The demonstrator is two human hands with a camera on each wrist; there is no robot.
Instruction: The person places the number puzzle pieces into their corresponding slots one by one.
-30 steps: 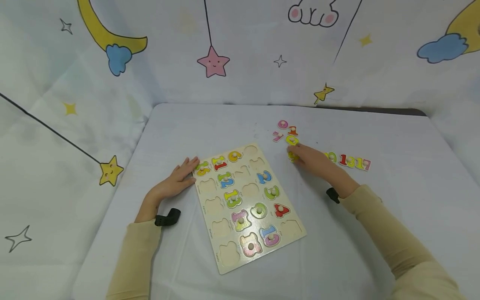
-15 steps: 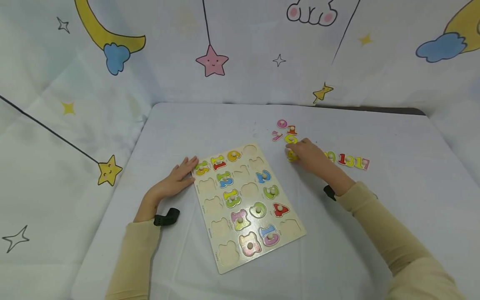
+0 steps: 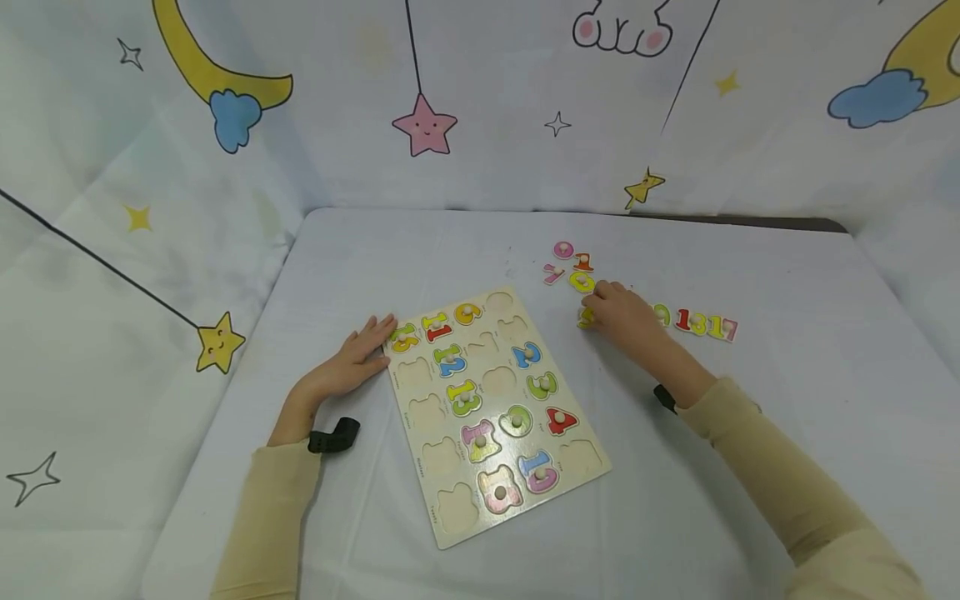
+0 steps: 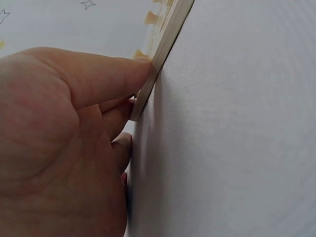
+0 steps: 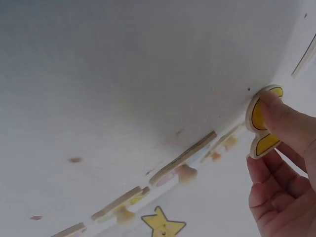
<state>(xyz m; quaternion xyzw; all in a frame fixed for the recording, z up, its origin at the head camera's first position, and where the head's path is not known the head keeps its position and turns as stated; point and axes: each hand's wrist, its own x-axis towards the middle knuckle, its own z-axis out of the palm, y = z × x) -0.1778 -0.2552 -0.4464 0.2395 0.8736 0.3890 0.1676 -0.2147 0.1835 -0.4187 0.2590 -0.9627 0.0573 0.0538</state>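
In the head view a wooden number puzzle board [image 3: 498, 381] lies tilted on the white table, some recesses filled with coloured numbers and others bare. My left hand [image 3: 352, 357] rests at its upper left edge with fingers extended; the left wrist view has the thumb [image 4: 113, 74] against the board's side. To the right of the board, my right hand [image 3: 626, 318] pinches a yellow number piece [image 5: 266, 144] between thumb and fingers. The right wrist view has this piece tipped up on edge, the thumb covering part of its face, so its digit is partly hidden.
Beyond the right hand lie a yellow round number piece [image 3: 581, 282], an orange 1 [image 3: 583, 262], a pink 7 [image 3: 553, 273] and a pink 0 [image 3: 563, 249]. A row with a 13 [image 3: 690, 322] and a 17 [image 3: 723, 328] sits right of the hand.
My right fingertips have shifted slightly nearer and right, off the yellow round piece and onto the yellow piece below it, which they now pinch. The left hand and board have stayed put.
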